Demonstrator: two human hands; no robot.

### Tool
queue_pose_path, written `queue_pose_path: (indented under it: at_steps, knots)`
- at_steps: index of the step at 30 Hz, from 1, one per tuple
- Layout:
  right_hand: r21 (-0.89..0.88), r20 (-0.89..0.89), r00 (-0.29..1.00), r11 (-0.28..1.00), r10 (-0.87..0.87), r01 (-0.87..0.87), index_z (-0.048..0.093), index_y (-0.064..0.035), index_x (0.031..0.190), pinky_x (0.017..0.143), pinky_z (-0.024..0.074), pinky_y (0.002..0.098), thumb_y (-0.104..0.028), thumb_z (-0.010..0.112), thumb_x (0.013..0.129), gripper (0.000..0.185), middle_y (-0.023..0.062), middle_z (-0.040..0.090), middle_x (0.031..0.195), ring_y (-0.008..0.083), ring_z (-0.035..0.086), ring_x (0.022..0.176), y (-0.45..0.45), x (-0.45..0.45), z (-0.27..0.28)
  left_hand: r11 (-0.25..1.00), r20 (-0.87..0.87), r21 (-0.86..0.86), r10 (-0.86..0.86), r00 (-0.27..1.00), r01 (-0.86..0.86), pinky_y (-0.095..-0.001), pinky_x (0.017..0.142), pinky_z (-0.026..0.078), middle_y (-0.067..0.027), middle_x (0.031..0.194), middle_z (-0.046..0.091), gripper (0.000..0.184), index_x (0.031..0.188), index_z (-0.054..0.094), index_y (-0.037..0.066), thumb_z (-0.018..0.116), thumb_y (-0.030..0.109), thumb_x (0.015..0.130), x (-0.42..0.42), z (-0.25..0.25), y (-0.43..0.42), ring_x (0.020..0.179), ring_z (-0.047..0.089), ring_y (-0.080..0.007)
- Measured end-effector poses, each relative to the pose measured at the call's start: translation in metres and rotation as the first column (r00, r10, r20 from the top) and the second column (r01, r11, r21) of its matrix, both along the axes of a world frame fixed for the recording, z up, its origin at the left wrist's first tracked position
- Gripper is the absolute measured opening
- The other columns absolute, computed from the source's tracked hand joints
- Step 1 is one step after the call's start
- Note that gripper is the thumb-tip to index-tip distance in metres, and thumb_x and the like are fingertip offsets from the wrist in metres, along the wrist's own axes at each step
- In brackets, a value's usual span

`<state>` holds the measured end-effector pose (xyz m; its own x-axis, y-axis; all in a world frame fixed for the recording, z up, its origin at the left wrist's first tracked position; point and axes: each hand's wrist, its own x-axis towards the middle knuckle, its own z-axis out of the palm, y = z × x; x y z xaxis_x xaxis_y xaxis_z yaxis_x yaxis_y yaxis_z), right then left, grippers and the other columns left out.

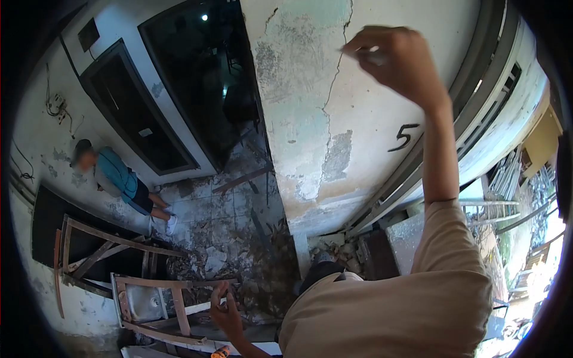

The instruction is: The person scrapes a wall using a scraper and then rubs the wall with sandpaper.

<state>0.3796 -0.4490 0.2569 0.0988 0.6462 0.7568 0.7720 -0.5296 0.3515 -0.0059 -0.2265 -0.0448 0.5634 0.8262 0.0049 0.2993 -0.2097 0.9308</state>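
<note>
My right hand (397, 62) is raised in front of the cracked, peeling wall (310, 107), its fingers closed in a pinch. The fingertips point left, near a long crack; what they hold, if anything, is too small to make out. Low in the view, my left hand (227, 313) is half curled, with its fingers apart and no object visible in it. It is beside a brown wooden frame (179, 310). An orange and black object (221, 352) shows just below this hand, partly cut off by the view's edge.
A person in a teal top (122, 173) stands by the left wall. Debris (221, 256) covers the floor, with a metal sink (143, 303) and another wooden frame (107, 244) at left. A dark doorway (203, 77) is behind. A black "5" (403, 137) marks the wall.
</note>
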Motion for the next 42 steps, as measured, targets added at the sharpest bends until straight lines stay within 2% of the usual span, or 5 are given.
queue_pose_path:
  at_steps: [19, 20, 36, 38, 42]
  knots:
    - [0.654, -0.383, 0.868, 0.756, 0.316, 0.013, 0.072, -0.0089, 0.091, 0.068, 0.0528, 0.0263, -0.009, 0.067, 0.073, 0.019, 0.0108, 0.070, 0.081, 0.0157, 0.067, 0.070, -0.015, -0.012, 0.005, 0.998, -0.017, -0.033, 0.059, 0.998, -0.059, -0.0201, 0.051, 0.050, -0.0124, 0.108, 0.065, 0.030, 0.116, 0.057, 0.000, 0.052, 0.006, 0.087, -0.005, 0.003, 0.005, 0.088, 0.062, -0.0131]
    - [0.547, -0.376, 0.916, 0.831, 0.137, 0.100, 0.073, -0.0097, 0.088, 0.066, 0.0523, 0.0271, -0.015, 0.067, 0.072, 0.018, 0.0120, 0.069, 0.077, 0.0192, 0.067, 0.065, 0.006, 0.000, 0.000, 0.999, -0.026, -0.015, 0.047, 0.999, -0.047, -0.0205, 0.051, 0.051, -0.0126, 0.108, 0.064, 0.030, 0.116, 0.057, 0.000, 0.052, 0.006, 0.086, -0.005, 0.003, 0.005, 0.089, 0.062, -0.0138]
    - [0.804, -0.365, 0.805, 0.594, 0.468, 0.020, 0.072, -0.0040, 0.088, 0.067, 0.0525, 0.0253, -0.009, 0.068, 0.070, 0.019, 0.0106, 0.070, 0.077, 0.0155, 0.068, 0.070, 0.018, 0.005, -0.027, 1.000, 0.017, 0.002, 0.010, 1.000, -0.010, -0.0185, 0.051, 0.050, -0.0095, 0.106, 0.065, 0.033, 0.116, 0.057, 0.001, 0.052, 0.007, 0.084, -0.008, 0.000, 0.000, 0.081, 0.062, -0.0093]
    - [0.830, -0.457, 0.748, 0.533, 0.481, 0.164, 0.073, -0.0064, 0.088, 0.068, 0.0527, 0.0260, -0.010, 0.068, 0.070, 0.019, 0.0113, 0.070, 0.078, 0.0151, 0.068, 0.071, 0.008, -0.009, -0.023, 0.917, 0.060, 0.397, -0.069, 0.996, 0.039, -0.0239, 0.040, 0.023, -0.0017, 0.098, 0.066, 0.027, 0.116, 0.061, 0.007, 0.057, 0.019, 0.092, -0.021, -0.031, 0.008, 0.041, 0.021, -0.0042]
    - [0.784, -0.447, 0.811, 0.602, 0.378, 0.151, 0.073, -0.0084, 0.087, 0.068, 0.0518, 0.0284, -0.018, 0.068, 0.069, 0.021, 0.0103, 0.070, 0.077, 0.0178, 0.068, 0.070, 0.042, 0.018, -0.031, 0.927, 0.073, 0.366, -0.111, 0.991, 0.077, -0.0245, 0.040, 0.023, -0.0018, 0.092, 0.065, 0.027, 0.117, 0.061, 0.007, 0.057, 0.016, 0.092, -0.008, -0.008, -0.001, 0.041, 0.021, -0.0054]
